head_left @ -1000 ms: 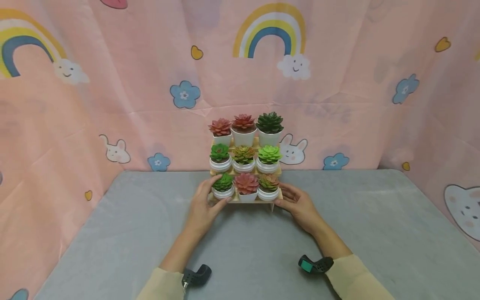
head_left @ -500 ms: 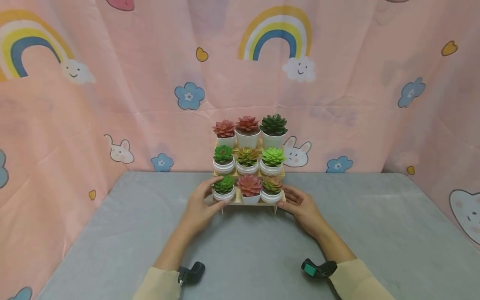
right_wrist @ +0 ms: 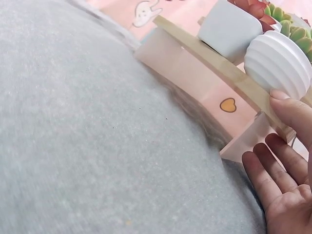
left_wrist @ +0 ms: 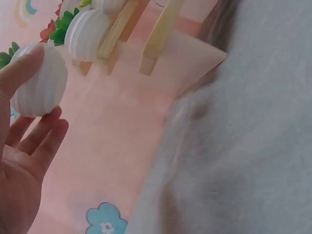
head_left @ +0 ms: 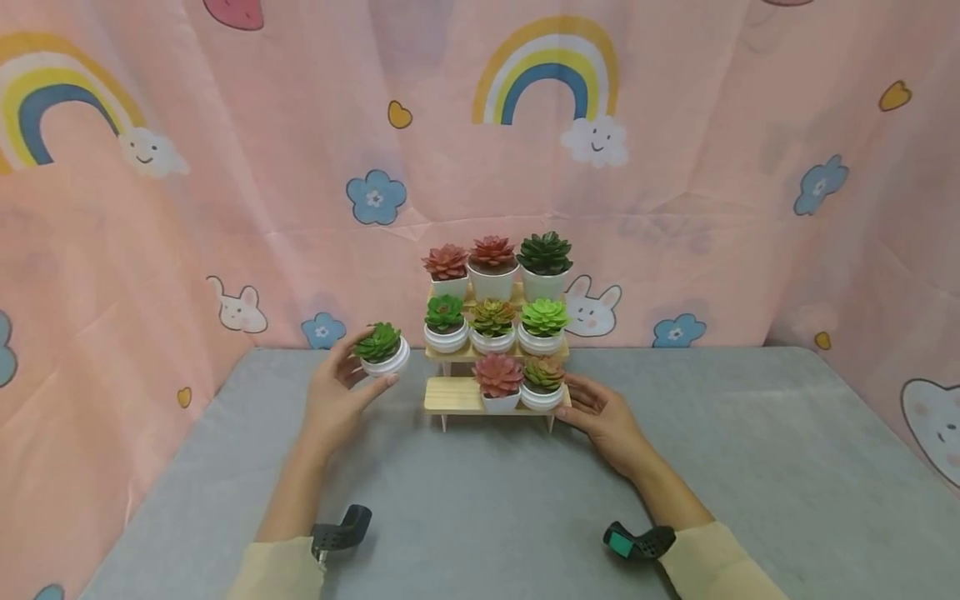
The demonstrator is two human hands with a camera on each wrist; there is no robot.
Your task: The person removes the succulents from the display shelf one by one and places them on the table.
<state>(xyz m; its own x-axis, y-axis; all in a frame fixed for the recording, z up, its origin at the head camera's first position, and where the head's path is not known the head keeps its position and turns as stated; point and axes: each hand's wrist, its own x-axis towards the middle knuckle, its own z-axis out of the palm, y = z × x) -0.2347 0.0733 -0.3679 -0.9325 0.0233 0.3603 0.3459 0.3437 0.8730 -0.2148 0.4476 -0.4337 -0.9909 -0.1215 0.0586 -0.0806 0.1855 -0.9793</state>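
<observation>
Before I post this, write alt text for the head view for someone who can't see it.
A person's left hand holds a potted green succulent to the left of a three-tier wooden stand bearing eight more potted succulents. The right hand holds the stand's lower right end. Behind the grey table hangs a pink patterned curtain.

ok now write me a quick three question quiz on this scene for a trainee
1. What is the left hand holding?
2. True or false: the right hand is at the right end of the bottom shelf.
3. In the head view, which part of that shelf is bare?
a) left end
b) middle
c) right end

Key:
1. A green succulent in a white pot
2. True
3. a
</observation>
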